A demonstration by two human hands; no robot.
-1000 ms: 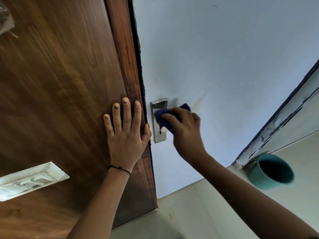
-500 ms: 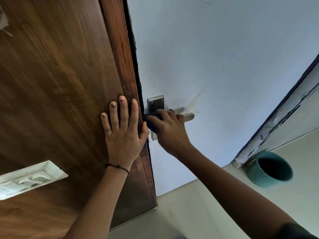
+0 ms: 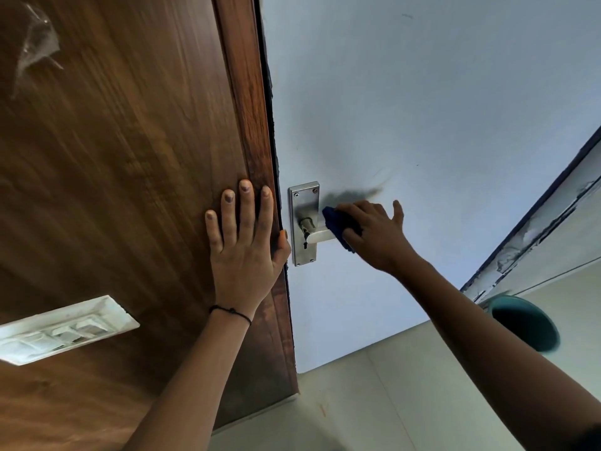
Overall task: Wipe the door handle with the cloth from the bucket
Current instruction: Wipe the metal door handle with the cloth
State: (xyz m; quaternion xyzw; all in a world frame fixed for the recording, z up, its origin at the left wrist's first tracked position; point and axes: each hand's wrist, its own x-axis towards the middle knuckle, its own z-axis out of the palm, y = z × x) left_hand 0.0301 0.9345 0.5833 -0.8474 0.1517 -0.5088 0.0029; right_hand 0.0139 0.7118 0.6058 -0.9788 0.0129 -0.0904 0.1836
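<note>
While left hand (image 3: 242,252): fingers spread flat on wooden frame (image 3: 250,125)
right hand (image 3: 379,236): fingers pinching blue cloth (image 3: 338,224) on door handle (image 3: 320,236)
bucket (image 3: 527,323): 4 o'clock of handle

Teal bucket (image 3: 523,323) on tiled floor (image 3: 374,402)

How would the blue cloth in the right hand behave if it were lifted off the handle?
Probably floppy: the blue cloth is bunched and folded under the right hand, moulding around the door handle. Likely light, since a loose hold carries it. It may be damp, coming from a bucket, though no drips show.
</note>
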